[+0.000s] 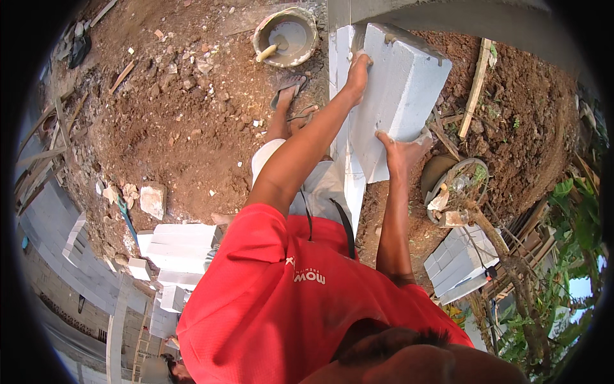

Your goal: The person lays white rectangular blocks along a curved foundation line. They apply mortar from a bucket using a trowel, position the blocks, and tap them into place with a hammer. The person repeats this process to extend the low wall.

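No packages, signs or screens show anywhere in the view. The one label-like mark is a small printed logo [309, 275] on the back of the red shirt [268, 301], a little below the centre of the picture, at about 6 o'clock. It is a short strip of white lettering with a small white emblem just at its 9 o'clock side, set flat on the red cloth and reading upside down from this viewpoint. It lies between the two dark straps that cross the shirt at its 12 o'clock side and the head at the lower edge.
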Demonstrator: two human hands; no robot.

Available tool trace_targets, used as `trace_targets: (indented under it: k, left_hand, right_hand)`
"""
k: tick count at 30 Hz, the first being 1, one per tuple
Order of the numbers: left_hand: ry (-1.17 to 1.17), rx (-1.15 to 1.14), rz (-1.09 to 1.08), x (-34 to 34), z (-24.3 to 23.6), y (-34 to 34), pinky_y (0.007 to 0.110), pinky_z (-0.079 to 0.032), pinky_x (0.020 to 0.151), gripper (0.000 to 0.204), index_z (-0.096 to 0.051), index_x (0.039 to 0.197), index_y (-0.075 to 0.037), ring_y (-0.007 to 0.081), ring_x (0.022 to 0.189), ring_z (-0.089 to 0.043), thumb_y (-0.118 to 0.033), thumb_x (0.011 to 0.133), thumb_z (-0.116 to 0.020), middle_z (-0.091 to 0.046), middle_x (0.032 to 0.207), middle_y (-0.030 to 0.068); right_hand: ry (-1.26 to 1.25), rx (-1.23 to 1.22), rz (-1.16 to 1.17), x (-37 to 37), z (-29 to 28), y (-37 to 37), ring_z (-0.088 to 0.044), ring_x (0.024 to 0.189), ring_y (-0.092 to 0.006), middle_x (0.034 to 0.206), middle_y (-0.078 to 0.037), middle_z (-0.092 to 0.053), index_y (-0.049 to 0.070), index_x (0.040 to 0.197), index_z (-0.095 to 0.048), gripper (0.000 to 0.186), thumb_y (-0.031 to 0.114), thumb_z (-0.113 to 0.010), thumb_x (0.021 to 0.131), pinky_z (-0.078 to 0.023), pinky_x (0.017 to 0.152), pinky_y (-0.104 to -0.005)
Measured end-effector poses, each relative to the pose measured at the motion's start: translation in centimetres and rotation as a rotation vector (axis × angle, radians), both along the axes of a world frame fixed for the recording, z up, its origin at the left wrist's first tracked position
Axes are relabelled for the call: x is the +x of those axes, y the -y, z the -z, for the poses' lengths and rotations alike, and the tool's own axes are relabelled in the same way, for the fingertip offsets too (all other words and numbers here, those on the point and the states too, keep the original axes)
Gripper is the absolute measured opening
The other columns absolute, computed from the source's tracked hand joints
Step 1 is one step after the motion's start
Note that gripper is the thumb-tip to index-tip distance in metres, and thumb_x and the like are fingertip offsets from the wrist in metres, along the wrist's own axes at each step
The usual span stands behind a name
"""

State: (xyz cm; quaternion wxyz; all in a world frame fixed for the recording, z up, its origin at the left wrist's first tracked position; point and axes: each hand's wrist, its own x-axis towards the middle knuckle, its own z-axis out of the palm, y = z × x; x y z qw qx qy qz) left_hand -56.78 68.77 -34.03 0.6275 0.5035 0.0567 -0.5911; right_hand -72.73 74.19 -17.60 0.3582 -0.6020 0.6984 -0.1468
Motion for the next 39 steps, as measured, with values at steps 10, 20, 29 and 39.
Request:
trace_targets:
  k: [10, 20, 29, 39]
  left_hand:
    - [0.254, 0.402, 0.199, -0.4, -1.5, 2.1, 0.044, -0.018, 0.131, 0.067, -0.019, 0.167, -0.004, 0.0354, 0.161, -0.018, -0.038, 0.111, -0.031, -0.021, 0.173, 0.0205]
    - [0.473, 0.101, 0.198, 0.1, -10.1, 0.7, 0.05, -0.009, 0.132, 0.128, -0.003, 0.165, 0.008, 0.0426, 0.162, -0.003, -0.07, 0.087, -0.07, -0.007, 0.173, 0.0299]
    - [0.444, 0.21, 0.22, -1.5, -8.8, 3.0, 0.064, -0.007, 0.128, 0.137, 0.002, 0.165, 0.007, 0.044, 0.162, 0.004, -0.063, 0.082, -0.081, -0.001, 0.173, 0.0313]
    - [0.407, 0.346, 0.193, 0.2, -4.8, 4.4, 0.058, -0.009, 0.13, 0.132, -0.003, 0.165, 0.008, 0.0447, 0.162, -0.001, -0.058, 0.083, -0.083, -0.006, 0.172, 0.032]
  right_hand:
    - [-0.316, 0.094, -0.144, 2.8, 3.4, 3.3, -0.039, 0.139, -0.046, 0.15, -0.033, -0.031, -0.021, 0.149, -0.033, 0.126, 0.033, -0.097, 0.054, -0.035, 0.121, -0.0475]
    - [-0.446, 0.085, -0.264, 3.0, 3.4, 3.6, -0.042, 0.136, -0.0451, 0.141, -0.029, -0.041, -0.008, 0.154, -0.035, 0.123, 0.038, -0.095, 0.057, -0.043, 0.112, -0.0519]
    - [-0.349, 0.122, -0.367, 2.7, 3.8, 5.9, -0.035, 0.143, -0.0476, 0.145, -0.032, -0.045, -0.008, 0.15, -0.046, 0.107, 0.049, -0.086, 0.069, -0.036, 0.118, -0.0528]
    - [-0.57, 0.208, -0.39, 6.4, 6.9, 8.1, -0.033, 0.149, -0.0433, 0.156, -0.028, -0.037, -0.017, 0.151, -0.036, 0.113, 0.055, -0.078, 0.075, -0.037, 0.12, -0.0489]
